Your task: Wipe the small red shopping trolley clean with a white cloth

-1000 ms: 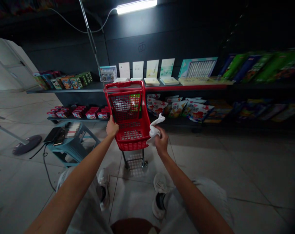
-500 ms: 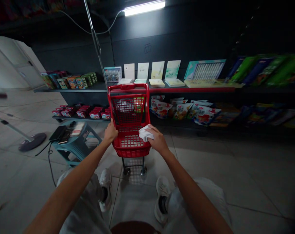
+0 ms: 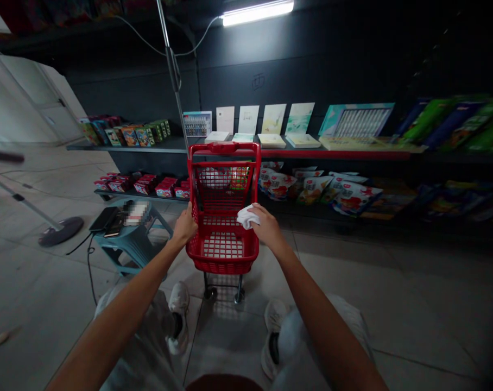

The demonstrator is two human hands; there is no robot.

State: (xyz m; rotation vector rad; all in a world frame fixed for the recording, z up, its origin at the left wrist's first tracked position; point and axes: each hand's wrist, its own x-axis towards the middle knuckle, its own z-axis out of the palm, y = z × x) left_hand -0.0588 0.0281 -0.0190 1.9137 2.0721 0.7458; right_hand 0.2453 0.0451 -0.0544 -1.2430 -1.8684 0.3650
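Observation:
A small red plastic shopping cart [image 3: 223, 255] stands on wheels just in front of my feet, its mesh basket holding nothing I can make out. My left hand [image 3: 185, 226] grips the basket's left rim. A crumpled white cloth [image 3: 247, 217] is bunched in my right hand [image 3: 266, 227], pressed against the right rim near the basket's middle. The cart's lower wheels show below the basket, and its far wall is seen through the mesh.
Dark shelves [image 3: 299, 155] with books, cards and colourful snack bags run behind the cart. A teal plastic stool [image 3: 128, 241] holding a phone and papers stands to the left, near a fan base [image 3: 61, 231] and its cable.
The view has shifted slightly, so the cart and shelves sit further right in the frame. My right hand has lowered and now presses the cloth on the rim, with the cloth bunched tighter.

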